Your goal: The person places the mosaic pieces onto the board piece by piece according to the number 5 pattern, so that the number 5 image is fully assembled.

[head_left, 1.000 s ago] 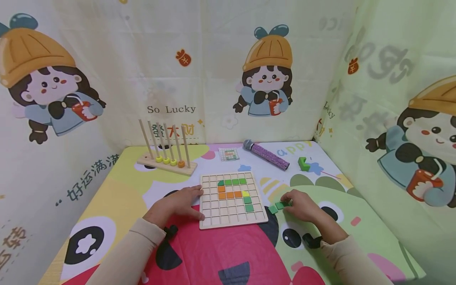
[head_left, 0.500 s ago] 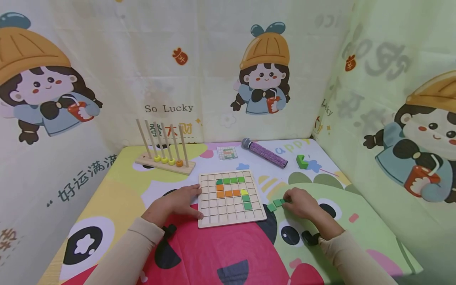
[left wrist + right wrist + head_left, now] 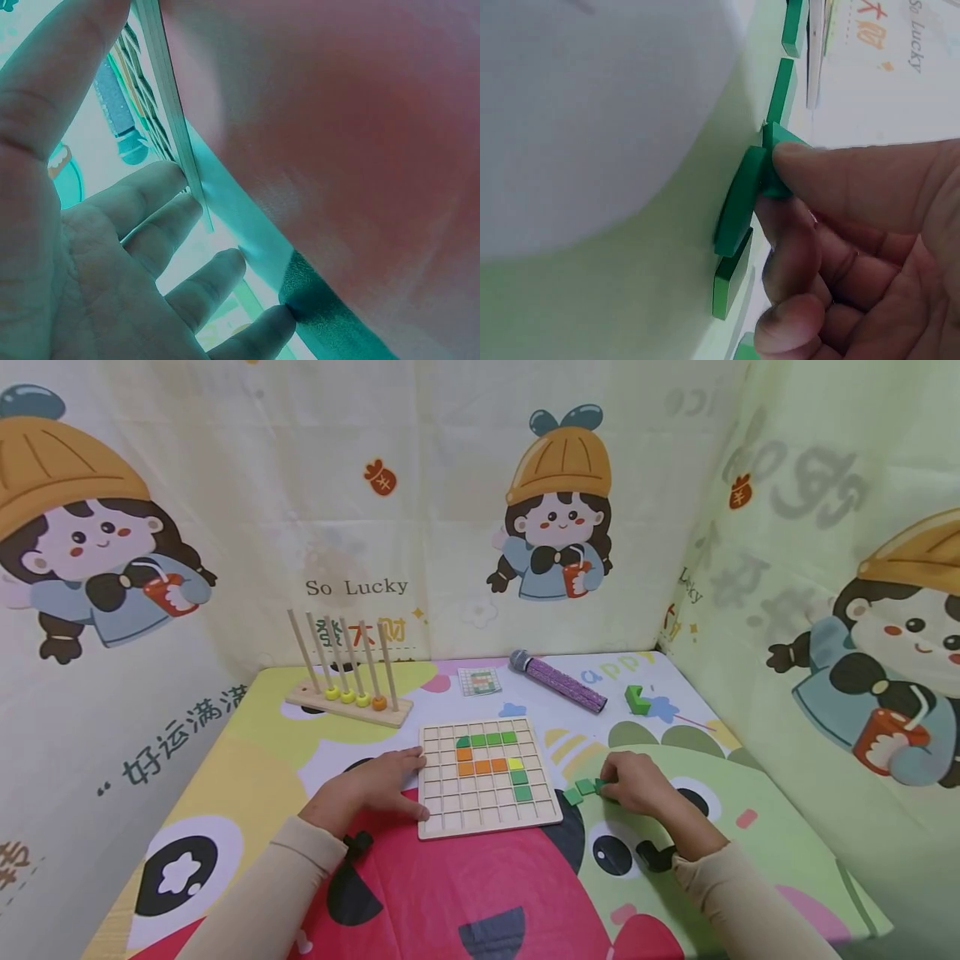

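Note:
My left hand [image 3: 373,792] rests at the left edge of a square wooden grid board [image 3: 457,818], its fairly straight fingers touching the rim. Green tiles [image 3: 491,739], orange tiles [image 3: 482,767] and one yellow tile [image 3: 515,763] fill some of the board's cells. To the right of the board, my right hand [image 3: 633,783] pinches a green tile [image 3: 775,180] between thumb and finger. Close by it in the right wrist view are more loose green pieces: a curved-looking one [image 3: 740,202], one below it [image 3: 733,274] and one above [image 3: 781,91].
At the back left stands a wooden peg rack [image 3: 348,708] with yellow and orange beads. Behind the board lie a small pattern card [image 3: 478,682] and a purple glittery microphone [image 3: 562,683]. A green notched block [image 3: 637,701] sits at the back right.
The right hand has stayed among the green pieces with only slight finger movement. The left hand stays at the board's edge. The head view has shifted slightly.

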`<state>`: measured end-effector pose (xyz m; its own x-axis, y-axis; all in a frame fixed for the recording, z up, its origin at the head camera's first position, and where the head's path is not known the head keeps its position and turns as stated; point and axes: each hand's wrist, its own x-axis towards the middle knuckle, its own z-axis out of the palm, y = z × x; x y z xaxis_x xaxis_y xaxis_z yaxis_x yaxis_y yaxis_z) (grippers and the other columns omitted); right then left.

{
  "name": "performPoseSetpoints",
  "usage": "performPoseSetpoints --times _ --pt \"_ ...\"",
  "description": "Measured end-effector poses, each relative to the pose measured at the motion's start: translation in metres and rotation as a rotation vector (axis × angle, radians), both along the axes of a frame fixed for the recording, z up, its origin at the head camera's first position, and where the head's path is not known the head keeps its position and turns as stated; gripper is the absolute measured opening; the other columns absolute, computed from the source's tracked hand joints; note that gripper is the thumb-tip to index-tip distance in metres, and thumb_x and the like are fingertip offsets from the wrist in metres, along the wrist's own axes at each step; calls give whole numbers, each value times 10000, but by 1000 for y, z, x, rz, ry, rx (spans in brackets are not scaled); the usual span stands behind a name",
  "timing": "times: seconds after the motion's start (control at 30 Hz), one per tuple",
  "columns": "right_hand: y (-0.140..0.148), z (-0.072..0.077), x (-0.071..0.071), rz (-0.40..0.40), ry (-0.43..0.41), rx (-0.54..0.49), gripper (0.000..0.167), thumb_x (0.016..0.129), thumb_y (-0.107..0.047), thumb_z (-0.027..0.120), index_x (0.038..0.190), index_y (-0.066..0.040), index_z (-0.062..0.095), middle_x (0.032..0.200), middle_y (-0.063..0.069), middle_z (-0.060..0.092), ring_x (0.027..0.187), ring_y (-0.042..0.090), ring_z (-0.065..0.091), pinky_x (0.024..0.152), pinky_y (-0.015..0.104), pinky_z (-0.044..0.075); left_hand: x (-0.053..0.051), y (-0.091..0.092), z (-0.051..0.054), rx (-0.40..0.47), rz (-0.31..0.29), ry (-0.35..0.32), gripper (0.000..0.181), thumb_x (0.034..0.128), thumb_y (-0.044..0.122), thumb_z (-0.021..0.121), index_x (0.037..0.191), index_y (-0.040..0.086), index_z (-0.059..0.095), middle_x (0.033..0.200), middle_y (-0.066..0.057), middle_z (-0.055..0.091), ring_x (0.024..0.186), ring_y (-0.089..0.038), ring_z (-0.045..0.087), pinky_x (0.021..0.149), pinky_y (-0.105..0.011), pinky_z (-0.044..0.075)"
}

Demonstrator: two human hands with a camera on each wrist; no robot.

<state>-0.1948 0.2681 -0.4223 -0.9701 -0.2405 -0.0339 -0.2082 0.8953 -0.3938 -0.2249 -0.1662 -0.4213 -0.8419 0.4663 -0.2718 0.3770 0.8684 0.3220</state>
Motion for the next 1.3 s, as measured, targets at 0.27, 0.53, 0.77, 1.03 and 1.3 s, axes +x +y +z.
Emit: performPoseSetpoints --times 0.27,0.53,0.77,1.03,1.3 --pt "-3 2 1 75 -26 -134 148 902 -79 726 1049 -75 738 864 12 736 759 126 621 663 317 509 -1 0 -3 -2 9 -10 1030 759 529 874 1573 71 441 1670 -126 358 1533 -370 338 1178 -536 417" --pt "-26 -6 -1 -1 -137 -401 127 859 -156 801 909 -93 702 827 2 663 758 164 547 619 287 458 0 0 -5 -9 12 -15 1022 759 530 873 1569 73 449 1670 -124 358 1534 -363 340 1179 -532 417" --pt "-48 -15 4 30 -204 -490 143 852 -122 810 935 -51 718 820 14 662 755 152 529 624 270 441 1 1 -5 -13 11 -17 1017 749 527 879 1564 84 460 1666 -120 364 1530 -360 344 1162 -541 434" --pt "-72 -13 9 92 -218 -514 120 853 -119 803 918 -43 738 759 16 685 668 135 587 584 287 511 -2 2 -7 -12 15 -9 1025 750 527 881 1569 85 451 1668 -117 362 1530 -353 347 1159 -523 444" --pt "-86 -12 7 118 -122 -369 76 839 -140 820 818 -122 749 723 -52 678 713 102 587 608 277 499 -3 2 -6 -19 11 0 1036 748 542 879 1571 85 448 1670 -114 360 1527 -352 353 1150 -515 456"
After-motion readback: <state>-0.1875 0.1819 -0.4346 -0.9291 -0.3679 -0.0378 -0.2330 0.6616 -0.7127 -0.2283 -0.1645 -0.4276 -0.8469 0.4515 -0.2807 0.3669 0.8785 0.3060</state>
